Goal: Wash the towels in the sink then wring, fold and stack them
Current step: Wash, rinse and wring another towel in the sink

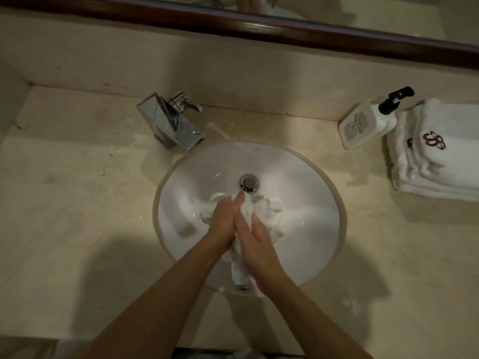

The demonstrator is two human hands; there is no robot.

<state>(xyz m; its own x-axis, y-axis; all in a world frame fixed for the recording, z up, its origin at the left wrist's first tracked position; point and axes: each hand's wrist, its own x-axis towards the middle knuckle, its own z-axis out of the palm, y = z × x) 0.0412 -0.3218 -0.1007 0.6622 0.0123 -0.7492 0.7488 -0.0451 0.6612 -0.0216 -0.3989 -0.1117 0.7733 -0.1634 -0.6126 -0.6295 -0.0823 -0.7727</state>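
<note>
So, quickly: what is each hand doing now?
Left hand: open, pressing the wet towel.
Right hand: open, pressing the same towel.

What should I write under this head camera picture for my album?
Two hands, left hand and right hand, rub a wet white towel in the sink, folded towels waiting nearby.

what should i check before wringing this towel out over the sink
1. Towel held between both hands: ok, left hand and right hand press it.
2. Towel over the sink bowl: ok.
3. Faucet off: ok, no stream visible.
4. Drain open: cannot tell.
5. Soap rinsed out: cannot tell.
6. Folded towel stack clear of splashes: ok, on the counter right of the soap bottle.
</note>
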